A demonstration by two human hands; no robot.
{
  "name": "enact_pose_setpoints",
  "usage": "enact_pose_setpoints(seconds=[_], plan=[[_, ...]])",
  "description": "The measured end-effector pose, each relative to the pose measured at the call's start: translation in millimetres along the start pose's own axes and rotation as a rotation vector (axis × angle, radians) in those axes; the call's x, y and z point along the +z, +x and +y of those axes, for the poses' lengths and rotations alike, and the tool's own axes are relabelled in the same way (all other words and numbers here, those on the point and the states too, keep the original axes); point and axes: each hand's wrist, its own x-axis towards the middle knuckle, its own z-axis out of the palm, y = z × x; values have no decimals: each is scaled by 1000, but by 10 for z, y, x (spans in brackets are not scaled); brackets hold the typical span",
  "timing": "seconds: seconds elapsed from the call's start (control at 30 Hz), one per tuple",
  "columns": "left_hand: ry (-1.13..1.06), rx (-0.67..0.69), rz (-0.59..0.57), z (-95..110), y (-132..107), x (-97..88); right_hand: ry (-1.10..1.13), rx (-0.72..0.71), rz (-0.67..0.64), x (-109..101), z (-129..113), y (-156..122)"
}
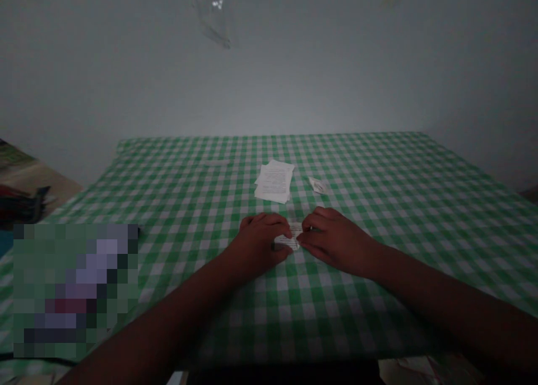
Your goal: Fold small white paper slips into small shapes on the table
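A small piece of printed paper (286, 242) lies on the checked cloth between my two hands. My left hand (264, 236) curves over its left side, thumb near the front edge and fingers at the back, holding it. From the other side, my right hand (332, 236) has its fingertips closed on the paper's right edge. Parts of the sheet are hidden under the fingers, and any fold is hard to make out in the dim light. Just beyond my hands sits a loose stack of printed sheets (274, 182). A crumpled bit of paper (318, 185) rests right of the stack.
A green and white checked tablecloth (189, 205) covers the table, which meets a pale wall (294, 65). At the left, a blurred-out object (90, 273) lies with a dark cable (37, 358) near it. A clear plastic bag (214, 12) hangs on the wall.
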Motion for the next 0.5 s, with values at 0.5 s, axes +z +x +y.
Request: enact_pose_setpoints(seconds=[0.5], plan=[[-4, 2, -19, -37, 20, -13, -164, 79, -189, -126, -241, -32]])
